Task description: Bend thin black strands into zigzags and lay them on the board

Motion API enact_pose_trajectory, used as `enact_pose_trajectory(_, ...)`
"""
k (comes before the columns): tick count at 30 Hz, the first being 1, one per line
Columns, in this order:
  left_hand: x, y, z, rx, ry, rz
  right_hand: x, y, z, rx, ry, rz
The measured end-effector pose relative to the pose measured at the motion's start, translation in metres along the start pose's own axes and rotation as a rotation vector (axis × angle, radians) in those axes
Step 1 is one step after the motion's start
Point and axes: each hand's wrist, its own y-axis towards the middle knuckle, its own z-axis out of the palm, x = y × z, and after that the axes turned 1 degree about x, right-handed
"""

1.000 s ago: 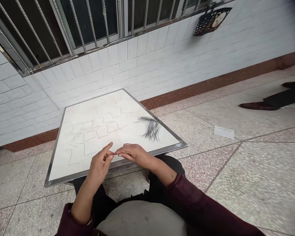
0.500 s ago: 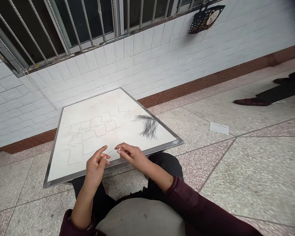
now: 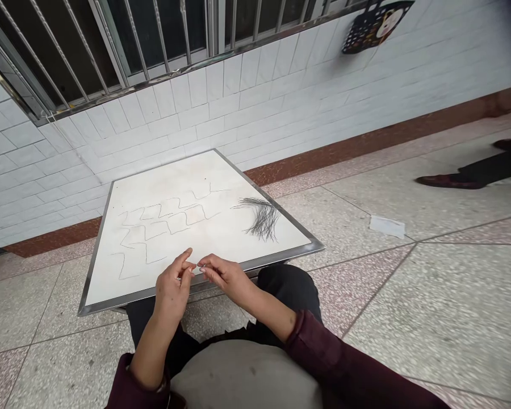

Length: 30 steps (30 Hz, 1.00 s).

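Note:
Over the near edge of a white table with a metal rim, my two hands almost meet at the fingertips. My left hand pinches with thumb and fingers, and my right hand does likewise. What lies between them is mostly hidden; a thin dark wire showed there a moment ago. Bent wires with step-like kinks lie in rows on the table's left and middle. To the right is a loose pile of dark, straighter wires.
Behind the table stands a white tiled wall with a barred window. A dotted bag hangs from the bars. A pale sheet lies on the floor. At far right, a person's shoe and leg show.
My hands have come closer together, and the wire between them is now barely visible. The camera view has shifted slightly; the wires on the table look unchanged.

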Motion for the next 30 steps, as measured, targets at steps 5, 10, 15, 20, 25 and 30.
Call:
enact_pose_trajectory(5, 0.000, 0.000, 0.004, -0.043, 0.089, 0.040, 0.002, -0.001, 0.002, -0.024, -0.135, -0.045)
enact_pose_trajectory(10, -0.001, -0.001, 0.009, -0.161, 0.233, 0.106, 0.005, -0.002, 0.007, -0.038, -0.218, -0.070)
enact_pose_trajectory(15, 0.002, 0.000, 0.011, -0.242, 0.342, 0.148, 0.009, -0.003, 0.010, -0.022, -0.214, -0.099)
enact_pose_trajectory(20, 0.001, 0.000, 0.011, -0.282, 0.378, 0.154, 0.008, -0.003, 0.015, -0.046, -0.251, -0.118)
enact_pose_trajectory(25, -0.002, 0.001, 0.009, -0.267, 0.338, 0.098, 0.003, -0.005, 0.025, -0.101, -0.302, -0.131)
enact_pose_trajectory(30, -0.006, 0.002, 0.007, -0.281, 0.253, 0.014, 0.001, -0.006, 0.026, -0.150, -0.248, -0.130)
